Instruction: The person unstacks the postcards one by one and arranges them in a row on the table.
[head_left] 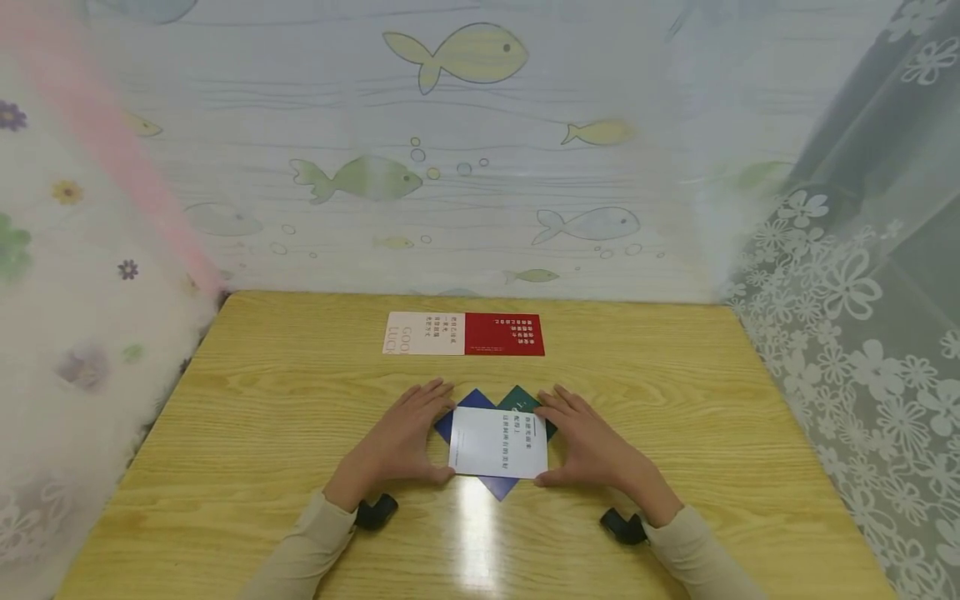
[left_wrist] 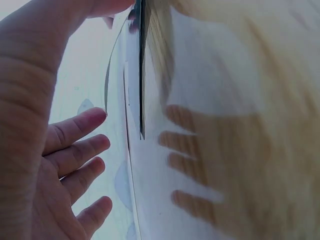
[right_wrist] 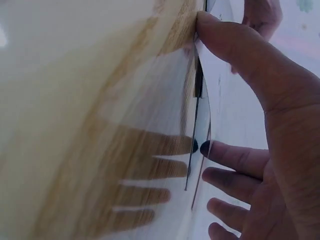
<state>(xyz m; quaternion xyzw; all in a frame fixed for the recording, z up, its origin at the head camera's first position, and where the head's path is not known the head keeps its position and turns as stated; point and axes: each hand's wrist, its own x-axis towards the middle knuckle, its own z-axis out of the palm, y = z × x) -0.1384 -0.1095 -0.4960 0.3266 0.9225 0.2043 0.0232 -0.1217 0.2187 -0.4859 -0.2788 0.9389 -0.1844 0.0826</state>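
Left hand (head_left: 401, 442) at 9, right hand (head_left: 581, 442) at 3, fingers straight, squaring white card (head_left: 498, 442) atop blue card (head_left: 468, 408) and green card (head_left: 521, 397) mid-table (head_left: 262, 417); risk: uneven push skews stack.

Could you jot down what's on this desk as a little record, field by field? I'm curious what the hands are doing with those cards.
Surface: glossy light wooden table
Left hand: left hand rests at the left edge of the white printed card, fingers nearly straight
Right hand: right hand rests at the card's right edge, likewise
Under the white card: dark blue card and dark green card, both turned cornerwise, only partly showing
Farther back: cream card and red card lying side by side, edges touching
Backdrop: fish-patterned sheet
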